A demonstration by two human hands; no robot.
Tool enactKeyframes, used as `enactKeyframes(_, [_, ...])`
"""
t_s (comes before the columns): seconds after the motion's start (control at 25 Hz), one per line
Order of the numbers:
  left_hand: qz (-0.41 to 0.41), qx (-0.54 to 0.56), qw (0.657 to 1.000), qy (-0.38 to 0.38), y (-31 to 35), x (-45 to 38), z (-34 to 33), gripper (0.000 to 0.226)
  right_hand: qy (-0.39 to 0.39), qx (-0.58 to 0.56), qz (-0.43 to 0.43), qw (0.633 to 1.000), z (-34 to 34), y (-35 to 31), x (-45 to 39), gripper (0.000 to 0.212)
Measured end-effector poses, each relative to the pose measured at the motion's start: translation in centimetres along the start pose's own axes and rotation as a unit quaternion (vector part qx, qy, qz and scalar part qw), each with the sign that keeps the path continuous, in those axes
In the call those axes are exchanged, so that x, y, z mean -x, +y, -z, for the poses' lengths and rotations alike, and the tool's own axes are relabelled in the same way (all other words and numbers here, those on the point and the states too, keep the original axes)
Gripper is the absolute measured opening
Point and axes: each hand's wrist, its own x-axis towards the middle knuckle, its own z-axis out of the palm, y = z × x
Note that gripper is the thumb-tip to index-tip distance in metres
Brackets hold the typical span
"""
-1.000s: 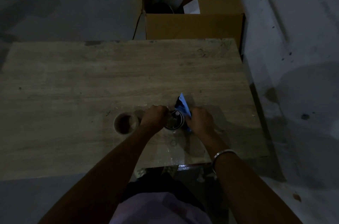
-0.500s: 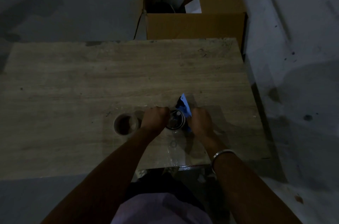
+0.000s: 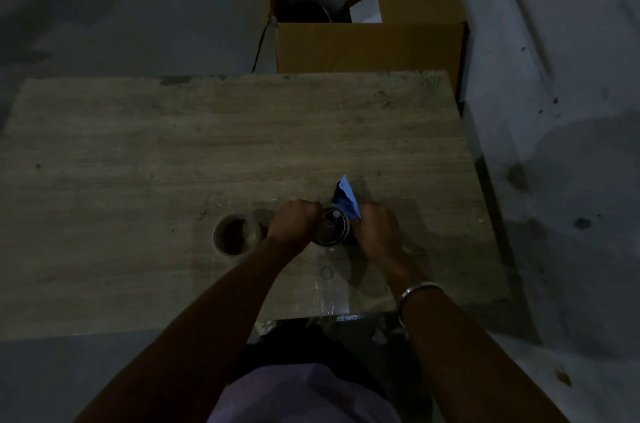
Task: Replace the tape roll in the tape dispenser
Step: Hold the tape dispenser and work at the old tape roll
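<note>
Both hands' grips seemingly closed on tape dispenser [image 3: 341, 211] and roll [image 3: 329, 228].

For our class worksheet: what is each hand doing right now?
Left hand: closed on the tape roll.
Right hand: closed on the blue tape dispenser.

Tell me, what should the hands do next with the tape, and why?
Probably press the roll down onto the blue dispenser: the left hand grips it and the right hand steadies the dispenser, while another roll lies aside.
</note>
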Motion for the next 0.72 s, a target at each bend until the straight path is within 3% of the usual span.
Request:
enactKeyframes(0.12, [-0.045,0.003,0.998,0.031,-0.2,0.8,-0.4,0.023,0.001,-0.002,-0.004,1.0,0.2,0.0,0.1,0.022])
enactKeyframes(0.28, [-0.018,0.064,0.995,0.071,0.0,1.5,-1.3,0.018,-0.004,0.012,0.008,1.0,-0.1,0.1,0.4,0.022])
enactKeyframes(0.4, [0.051,0.158,0.98,0.108,-0.2,1.1,-0.6,0.024,0.003,0.019,-0.003,1.0,-0.1,0.1,0.4,0.02])
enactKeyframes(0.56, [0.019,0.141,0.984,0.103,-0.5,0.8,0.2,0.02,-0.006,0.045,-0.017,0.999,0.7,-0.1,0.3,0.02])
enactKeyframes(0.72, [0.014,0.166,0.974,0.152,-0.5,1.4,0.8,0.017,-0.017,0.048,-0.029,0.998,1.3,-0.2,0.6,0.019])
